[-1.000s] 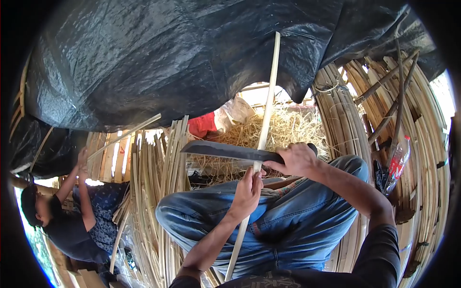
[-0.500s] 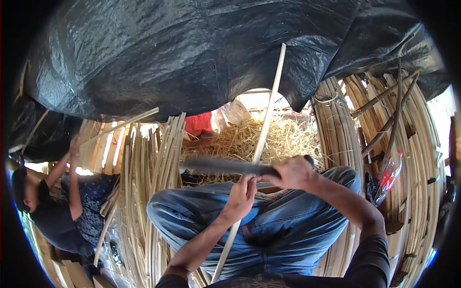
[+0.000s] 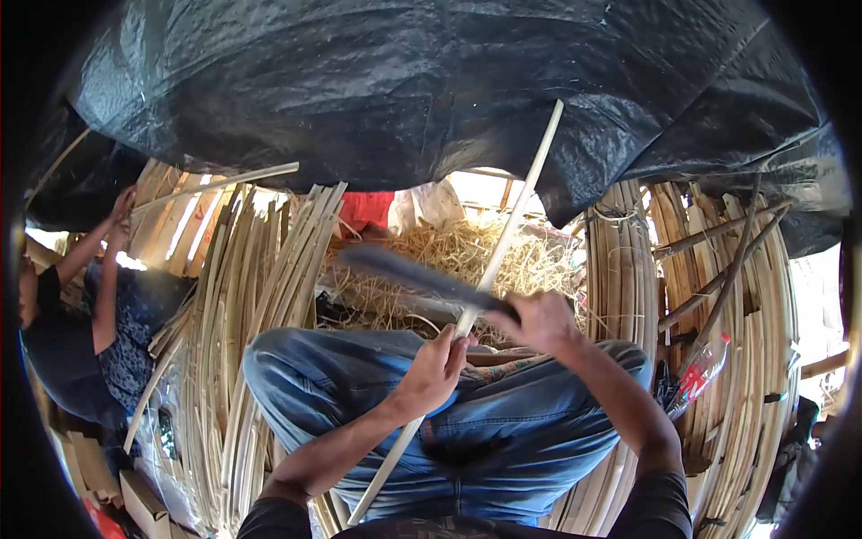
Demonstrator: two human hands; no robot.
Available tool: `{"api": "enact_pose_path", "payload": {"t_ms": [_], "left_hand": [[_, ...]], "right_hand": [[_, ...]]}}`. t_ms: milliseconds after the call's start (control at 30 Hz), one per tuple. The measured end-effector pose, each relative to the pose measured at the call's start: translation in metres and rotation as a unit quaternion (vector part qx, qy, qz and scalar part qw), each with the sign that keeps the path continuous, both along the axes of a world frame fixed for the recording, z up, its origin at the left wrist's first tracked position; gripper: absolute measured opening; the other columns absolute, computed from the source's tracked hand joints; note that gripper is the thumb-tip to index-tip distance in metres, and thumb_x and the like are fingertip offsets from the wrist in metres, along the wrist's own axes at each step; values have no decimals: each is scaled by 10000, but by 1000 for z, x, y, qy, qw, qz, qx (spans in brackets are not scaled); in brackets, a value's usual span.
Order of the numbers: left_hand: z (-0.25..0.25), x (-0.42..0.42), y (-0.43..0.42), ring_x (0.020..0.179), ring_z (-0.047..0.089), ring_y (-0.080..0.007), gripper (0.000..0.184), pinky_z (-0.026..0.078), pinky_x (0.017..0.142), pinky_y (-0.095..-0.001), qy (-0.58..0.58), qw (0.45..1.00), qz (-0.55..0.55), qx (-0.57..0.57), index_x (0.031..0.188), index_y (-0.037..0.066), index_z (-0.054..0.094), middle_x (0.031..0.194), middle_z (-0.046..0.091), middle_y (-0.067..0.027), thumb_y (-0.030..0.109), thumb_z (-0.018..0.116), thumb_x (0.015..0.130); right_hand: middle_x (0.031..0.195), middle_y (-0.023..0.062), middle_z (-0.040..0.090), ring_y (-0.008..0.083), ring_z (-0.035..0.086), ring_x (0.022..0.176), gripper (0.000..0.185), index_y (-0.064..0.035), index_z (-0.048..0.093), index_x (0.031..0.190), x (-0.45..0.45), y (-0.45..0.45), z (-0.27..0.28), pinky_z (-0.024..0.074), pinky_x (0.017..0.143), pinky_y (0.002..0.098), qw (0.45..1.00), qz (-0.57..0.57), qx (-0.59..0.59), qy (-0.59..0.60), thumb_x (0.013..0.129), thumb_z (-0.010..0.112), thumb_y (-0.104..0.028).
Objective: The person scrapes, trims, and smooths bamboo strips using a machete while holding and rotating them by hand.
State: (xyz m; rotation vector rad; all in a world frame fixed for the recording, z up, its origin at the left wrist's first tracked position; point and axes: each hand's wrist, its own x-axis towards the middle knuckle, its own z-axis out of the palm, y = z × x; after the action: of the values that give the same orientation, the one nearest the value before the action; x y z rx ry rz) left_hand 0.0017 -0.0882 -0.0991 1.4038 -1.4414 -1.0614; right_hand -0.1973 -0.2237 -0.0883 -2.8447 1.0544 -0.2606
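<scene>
My left hand point(image 3: 433, 370) is closed around a long pale bamboo strip point(image 3: 519, 212), which slants from my lap up toward the black sheet. In my right hand point(image 3: 541, 321) is the dark handle of a machete point(image 3: 409, 274). Its broad blade, slightly blurred, points left and crosses the strip just above my left fingers. Whether the edge touches the strip I cannot tell. Both hands are above my crossed legs in blue jeans point(image 3: 359, 373).
Bundles of long strips stand at left point(image 3: 269, 287) and right point(image 3: 620, 260). Straw-like shavings point(image 3: 431, 260) pile up ahead. A black plastic sheet point(image 3: 359, 99) hangs overhead. A plastic bottle point(image 3: 703, 370) lies at right. At far left another person point(image 3: 76, 332) holds a strip point(image 3: 224, 181).
The machete and my right hand have shifted slightly left along the strip, the blade now tilting upward to the left. The view has shifted a little. My left hand keeps its hold.
</scene>
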Motion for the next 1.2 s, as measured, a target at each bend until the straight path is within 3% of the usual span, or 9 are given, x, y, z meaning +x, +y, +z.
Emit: {"api": "enact_pose_path", "payload": {"t_ms": [67,200,333,400,567,767,967,1067,1200], "left_hand": [[3,1,-1,575,406,-71,139,349,522,-298,27,999,-16,33,1091,-14,545,641,422,-23,95,467,1053],[-1,-5,-1,559,370,-54,146,321,504,-280,86,996,-12,34,1078,-7,547,641,400,15,105,454,1063],[-5,0,-3,551,348,-33,148,287,489,-254,119,991,-20,56,1074,6,540,637,370,43,122,448,1074],[-16,0,4,506,351,-36,163,291,458,-247,143,988,-18,49,1074,19,532,609,372,52,146,431,1085],[-4,-1,-3,435,388,-49,200,311,393,-242,179,981,-54,52,1050,45,510,567,394,47,193,386,1101],[6,3,-4,438,369,-41,199,305,405,-236,202,972,-38,116,1024,45,500,572,382,53,190,387,1101],[8,4,-3,442,366,-40,184,295,404,-232,220,969,-58,95,1028,53,500,570,375,56,183,392,1100],[3,3,-3,512,387,-47,172,313,452,-249,247,962,-40,115,1032,25,519,636,412,39,160,426,1086],[13,10,-7,597,423,-53,149,340,505,-258,250,960,-34,122,1030,-4,534,715,455,17,123,465,1068]], "right_hand": [[435,13,505,134,490,336,611,-63,698,780,-8,-32,-12,437,325,324,994,-84,41,-59,988,504,-604],[454,21,511,145,491,338,558,-27,669,788,-16,-47,1,360,277,339,979,-158,90,-97,1041,478,-487],[491,53,565,178,549,367,604,-69,706,875,-5,9,-12,434,317,344,997,44,-46,-51,983,487,-621],[523,129,613,272,624,418,533,-67,701,853,-8,-16,-5,508,420,407,996,-62,64,24,985,538,-557],[550,92,621,249,598,416,530,-44,698,890,-18,-46,11,477,402,419,972,-196,128,-36,1056,439,-474],[529,41,585,178,589,426,577,-85,719,939,-5,1,11,515,429,341,992,-38,101,70,1002,464,-597],[523,35,573,174,583,438,591,-81,714,918,-15,-42,27,478,405,367,940,-256,207,91,1066,348,-520],[542,51,565,186,574,452,563,-109,715,957,-15,9,0,505,455,342,990,-4,137,-33,1015,434,-594],[529,99,597,260,648,511,477,-79,724,924,-4,-14,24,534,513,392,962,-120,243,9,977,565,-526]]}}
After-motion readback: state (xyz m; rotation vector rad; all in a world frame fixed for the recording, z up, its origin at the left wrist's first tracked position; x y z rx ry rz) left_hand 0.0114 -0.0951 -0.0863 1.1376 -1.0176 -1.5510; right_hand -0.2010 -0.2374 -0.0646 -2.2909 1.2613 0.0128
